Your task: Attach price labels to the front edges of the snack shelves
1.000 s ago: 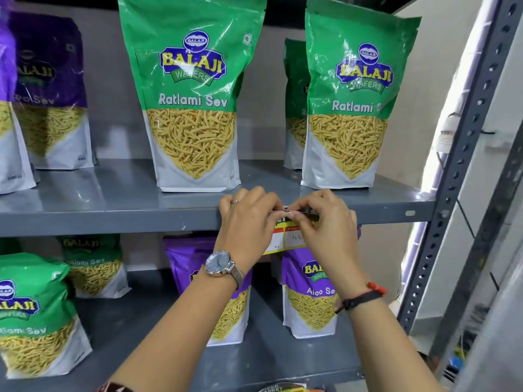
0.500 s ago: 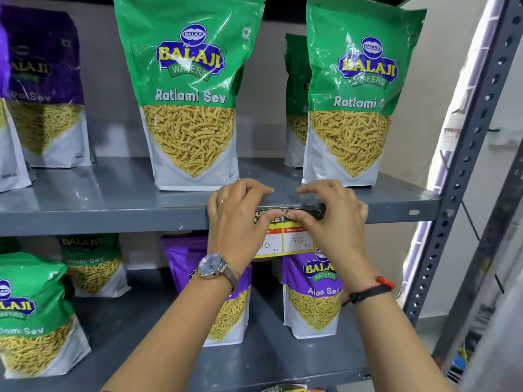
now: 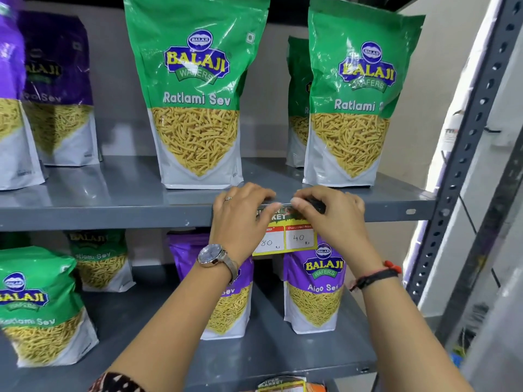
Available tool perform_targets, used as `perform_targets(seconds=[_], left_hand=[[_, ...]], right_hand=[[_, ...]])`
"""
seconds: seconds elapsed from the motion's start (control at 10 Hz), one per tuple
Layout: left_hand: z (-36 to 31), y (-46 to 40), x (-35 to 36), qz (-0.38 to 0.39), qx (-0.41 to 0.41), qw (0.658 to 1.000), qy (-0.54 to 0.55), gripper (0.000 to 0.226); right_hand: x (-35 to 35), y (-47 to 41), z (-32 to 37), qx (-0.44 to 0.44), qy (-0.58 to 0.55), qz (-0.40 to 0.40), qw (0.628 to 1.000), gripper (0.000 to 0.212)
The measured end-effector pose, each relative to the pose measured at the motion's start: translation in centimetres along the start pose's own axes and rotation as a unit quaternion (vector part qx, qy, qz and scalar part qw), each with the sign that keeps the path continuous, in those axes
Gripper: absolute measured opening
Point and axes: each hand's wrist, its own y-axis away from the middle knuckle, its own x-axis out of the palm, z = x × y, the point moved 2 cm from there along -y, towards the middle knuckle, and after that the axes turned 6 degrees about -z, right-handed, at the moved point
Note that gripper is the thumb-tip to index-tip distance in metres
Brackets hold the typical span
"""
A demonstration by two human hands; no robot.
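Note:
A yellow price label (image 3: 294, 239) with red-topped boxes reading 80 and 40 hangs on the front edge of the upper grey shelf (image 3: 113, 219). A clear shiny strip (image 3: 278, 205) runs along the label's top, at the shelf lip. My left hand (image 3: 240, 219), with a ring and a wristwatch, grips the label's left top corner with fingers curled over the lip. My right hand (image 3: 336, 219) pinches the right top corner, with a small dark object under its fingers. The label's top text is partly hidden by my fingers.
Two green Ratlami Sev bags (image 3: 198, 108) (image 3: 359, 108) stand just behind my hands, with purple bags (image 3: 56, 89) to the left. Purple Aloo Sev bags (image 3: 317, 287) and green bags (image 3: 36, 306) fill the lower shelf. A perforated upright (image 3: 467, 151) bounds the right side. Another label (image 3: 283, 383) lies at the bottom.
Both hands have risen from the shelf's front face to its top lip and spread apart. More of the label now shows between them.

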Motion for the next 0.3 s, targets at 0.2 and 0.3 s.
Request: perform_targets(seconds=[0.2,0.3], left_hand=[[-0.9,-2.2,-4.6,-0.068,0.093,0.986,-0.118,0.056],[-1.3,-4.4,-8.4,-0.132,0.101,0.972,-0.166,0.059]], right_hand=[[-4.9,1.9,4.9,-0.032,-0.090,-0.124,0.988,0.038],[-12.4,4.2,9.4,-0.084,-0.254,-0.255,0.929,0.027]])
